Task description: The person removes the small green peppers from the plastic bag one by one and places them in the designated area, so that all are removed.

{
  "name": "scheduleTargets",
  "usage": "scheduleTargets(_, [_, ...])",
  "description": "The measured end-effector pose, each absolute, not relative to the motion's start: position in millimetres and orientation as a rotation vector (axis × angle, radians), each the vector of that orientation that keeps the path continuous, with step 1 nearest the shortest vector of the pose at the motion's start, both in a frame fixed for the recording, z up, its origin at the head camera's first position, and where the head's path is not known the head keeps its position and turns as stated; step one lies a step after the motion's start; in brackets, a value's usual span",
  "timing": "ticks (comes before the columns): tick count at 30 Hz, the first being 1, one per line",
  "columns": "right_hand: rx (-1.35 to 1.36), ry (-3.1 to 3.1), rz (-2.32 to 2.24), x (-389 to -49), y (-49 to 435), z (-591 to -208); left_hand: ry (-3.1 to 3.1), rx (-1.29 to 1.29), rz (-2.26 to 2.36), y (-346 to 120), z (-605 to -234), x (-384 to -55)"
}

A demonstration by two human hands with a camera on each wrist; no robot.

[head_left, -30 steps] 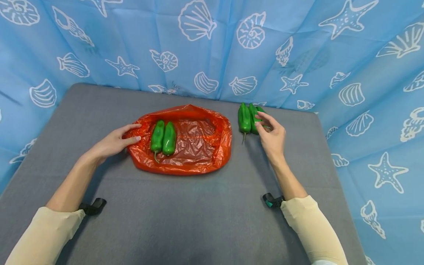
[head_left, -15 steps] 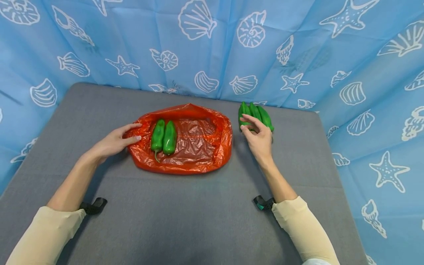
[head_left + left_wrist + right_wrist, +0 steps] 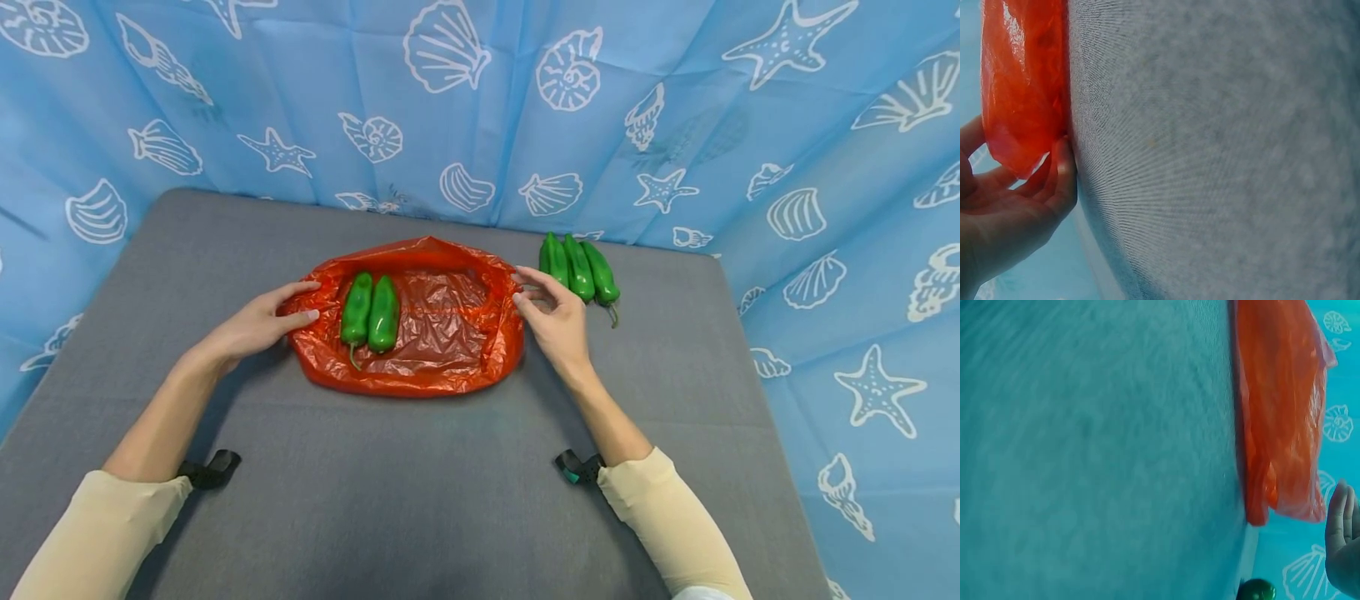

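Observation:
A red plastic bag [image 3: 442, 333] lies open in the middle of the grey table [image 3: 420, 483]. Two green peppers [image 3: 371, 312] lie side by side in its left part. Three more green peppers [image 3: 579, 267] lie on the table to the right of the bag. My left hand [image 3: 258, 321] rests against the bag's left rim, thumb above and nearly straight fingers [image 3: 1060, 181] touching the red bag [image 3: 1022, 81]. My right hand [image 3: 553, 317] hovers empty at the bag's right rim, just in front of the three peppers. Its straight fingers [image 3: 1338, 528] stay apart from the red bag [image 3: 1279, 412].
A blue curtain [image 3: 480, 100] printed with shells and starfish closes in the table at the back and both sides. Dark wrist mounts [image 3: 212, 467] sit by both sleeves. One green pepper's end [image 3: 1255, 590] shows at the bottom of the right wrist view.
My right hand has moved left, from the three peppers to the bag's right rim, holding nothing. The left hand and the bag have not moved.

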State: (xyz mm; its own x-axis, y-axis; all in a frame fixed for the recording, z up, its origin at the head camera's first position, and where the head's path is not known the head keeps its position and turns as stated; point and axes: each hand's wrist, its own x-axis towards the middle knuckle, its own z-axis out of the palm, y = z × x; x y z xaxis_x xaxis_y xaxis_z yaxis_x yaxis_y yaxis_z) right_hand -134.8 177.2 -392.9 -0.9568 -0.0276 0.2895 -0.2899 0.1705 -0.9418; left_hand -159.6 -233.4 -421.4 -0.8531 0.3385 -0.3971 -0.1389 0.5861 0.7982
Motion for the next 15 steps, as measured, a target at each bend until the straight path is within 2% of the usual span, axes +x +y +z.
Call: scheduleTargets(15, [0.373, -2.335, 1.916, -129.1, 142.2, -392.8, 2.295, 0.168, 1.246, -232.2, -419.1, -157.9])
